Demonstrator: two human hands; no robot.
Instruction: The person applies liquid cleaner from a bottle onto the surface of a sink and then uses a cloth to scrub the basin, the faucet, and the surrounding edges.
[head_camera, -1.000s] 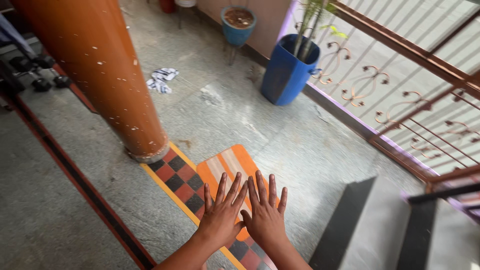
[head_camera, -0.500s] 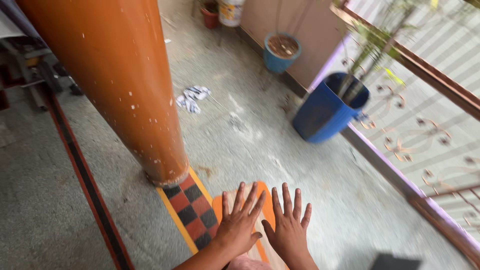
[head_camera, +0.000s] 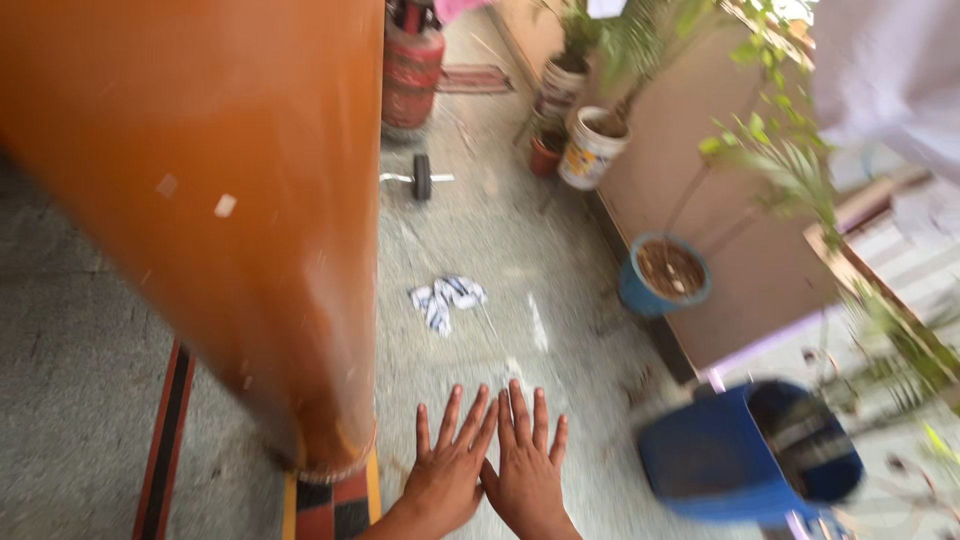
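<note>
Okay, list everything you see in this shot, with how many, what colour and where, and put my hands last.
Pillar: one, orange, left, standing on the floor.
Floor: grey stone, with a red and black stripe at lower left.
Checked tile patch: one, red and black with a yellow edge, at the pillar's foot.
Cloth: one, white and blue, crumpled on the floor mid-frame.
Blue bin: one, lower right, blurred.
Blue pot: one, holding soil, by the wall at right.
White pot: one, further back by the wall.
Roller wheel: one, black with a pale bar, on the floor behind.
Gas cylinder: one, red, top centre.
Left hand: empty, fingers spread, outstretched.
Right hand: empty, fingers spread, beside the left.
</note>
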